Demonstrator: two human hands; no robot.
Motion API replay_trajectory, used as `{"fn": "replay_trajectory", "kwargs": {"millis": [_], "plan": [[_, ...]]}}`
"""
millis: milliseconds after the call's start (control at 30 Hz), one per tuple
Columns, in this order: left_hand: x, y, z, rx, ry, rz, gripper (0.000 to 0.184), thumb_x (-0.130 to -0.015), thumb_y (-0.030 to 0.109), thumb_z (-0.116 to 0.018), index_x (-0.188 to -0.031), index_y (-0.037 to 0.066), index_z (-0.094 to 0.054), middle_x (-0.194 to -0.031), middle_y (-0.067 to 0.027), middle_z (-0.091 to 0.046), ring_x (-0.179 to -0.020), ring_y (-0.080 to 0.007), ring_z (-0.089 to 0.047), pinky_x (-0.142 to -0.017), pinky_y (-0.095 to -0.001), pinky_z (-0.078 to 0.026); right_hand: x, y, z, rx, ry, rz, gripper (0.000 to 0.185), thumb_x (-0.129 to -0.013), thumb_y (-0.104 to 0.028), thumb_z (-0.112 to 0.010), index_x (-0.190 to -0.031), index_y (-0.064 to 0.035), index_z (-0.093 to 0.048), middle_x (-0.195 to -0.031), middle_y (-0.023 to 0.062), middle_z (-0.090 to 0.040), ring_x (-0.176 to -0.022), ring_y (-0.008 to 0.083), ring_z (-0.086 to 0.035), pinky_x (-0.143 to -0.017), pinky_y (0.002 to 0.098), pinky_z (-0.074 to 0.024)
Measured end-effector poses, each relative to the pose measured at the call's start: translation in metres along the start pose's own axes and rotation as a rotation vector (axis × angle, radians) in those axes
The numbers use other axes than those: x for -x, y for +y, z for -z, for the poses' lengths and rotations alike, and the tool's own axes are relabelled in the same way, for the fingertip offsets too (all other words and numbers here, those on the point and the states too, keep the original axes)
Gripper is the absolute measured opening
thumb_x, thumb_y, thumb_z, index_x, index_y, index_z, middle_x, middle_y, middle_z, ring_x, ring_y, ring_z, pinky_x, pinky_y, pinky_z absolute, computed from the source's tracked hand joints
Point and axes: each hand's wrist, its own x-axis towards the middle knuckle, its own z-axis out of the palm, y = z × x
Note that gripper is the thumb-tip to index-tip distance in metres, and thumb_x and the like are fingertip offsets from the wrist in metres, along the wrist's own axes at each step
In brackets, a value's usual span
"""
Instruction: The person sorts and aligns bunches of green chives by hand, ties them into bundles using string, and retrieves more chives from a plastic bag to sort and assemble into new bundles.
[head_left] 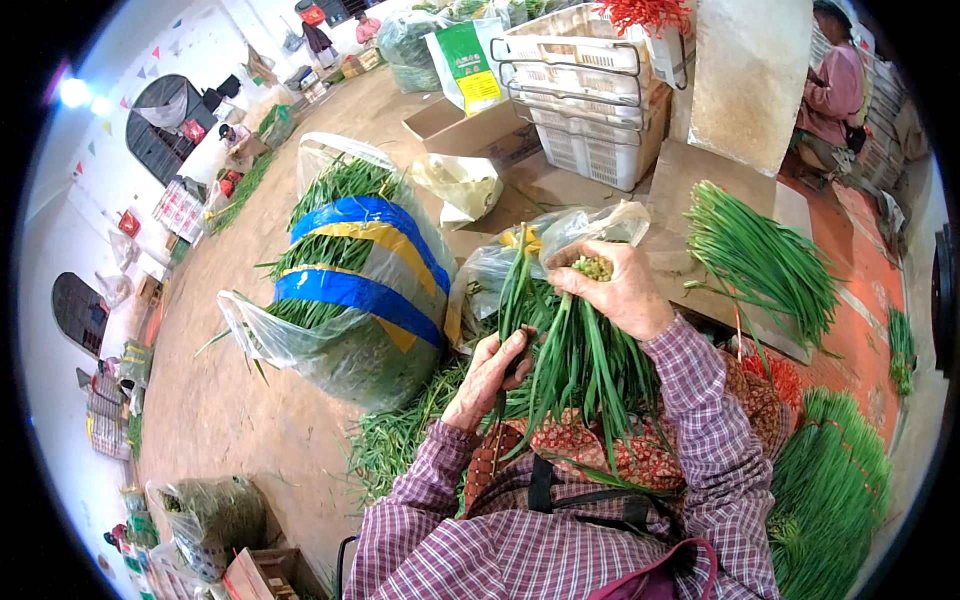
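My right hand [622,290] is wrapped around a bunch of garlic chives [590,350], gripping it close to the pale cut ends. The green leaves hang down from it over my lap. Lower and to the left, my left hand [487,375] pinches a few garlic chive stalks [514,290] between thumb and fingers. Their tips point up beside the bunch. More loose leaves [430,420] lie heaped beneath my left forearm. Behind my hands, a crumpled clear plastic bag [485,280] is partly hidden.
A large clear bag with blue and yellow stripes [375,285], full of greens, stands front left. Chives lie on a board [765,215] to the right, with a big tied bundle [830,490] below. Stacked white crates [590,95] stand ahead. Another person [835,85] sits far right.
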Motion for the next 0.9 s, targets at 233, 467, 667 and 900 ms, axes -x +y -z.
{"fn": "replay_trajectory", "kwargs": {"millis": [233,467,667,900], "plan": [[0.002,0.0,-0.012,-0.038,0.035,0.067,0.034,-0.097,0.035,-0.053,-0.119,0.009,-0.057,-0.07,0.0045,-0.053,-0.053,-0.0016,-0.039,-0.047,-0.0177,-0.027,0.0,-0.001,-0.008,0.106,0.056,0.03,0.027,-0.08,-0.027,-0.072,-0.088,-0.0013,-0.07,-0.075,0.0119,-0.069,-0.068,0.0184,-0.067,-0.066,0.0312,-0.0505],[-0.001,0.011,-0.017,-0.024,0.072,-0.066,0.037,-0.098,0.035,-0.051,-0.117,0.004,-0.059,-0.07,0.0031,-0.053,-0.051,-0.0042,-0.042,-0.046,-0.0197,-0.032,0.002,0.008,-0.003,0.058,0.079,0.038,0.026,-0.082,-0.024,-0.07,-0.088,0.0011,-0.068,-0.073,0.0111,-0.068,-0.069,0.0134,-0.063,-0.07,0.0294,-0.0492],[0.001,0.013,-0.017,-0.039,0.029,-0.062,0.034,-0.099,0.033,-0.05,-0.113,0.004,-0.06,-0.068,0.0037,-0.052,-0.049,-0.0038,-0.039,-0.045,-0.0197,-0.03,0.004,0.006,0.0,0.016,0.048,0.019,0.027,-0.083,-0.024,-0.069,-0.09,0.0022,-0.068,-0.076,0.0094,-0.068,-0.072,0.0124,-0.063,-0.072,0.0288,-0.0491],[-0.001,0.007,-0.019,-0.007,0.012,-0.072,0.033,-0.099,0.033,-0.05,-0.112,0.004,-0.061,-0.068,0.0033,-0.053,-0.049,-0.0032,-0.039,-0.045,-0.0194,-0.029,0.01,0.006,-0.007,0.044,0.045,0.067,0.027,-0.082,-0.023,-0.072,-0.093,0.0012,-0.069,-0.082,0.0108,-0.07,-0.075,0.0145,-0.065,-0.072,0.0295,-0.0502]]}}
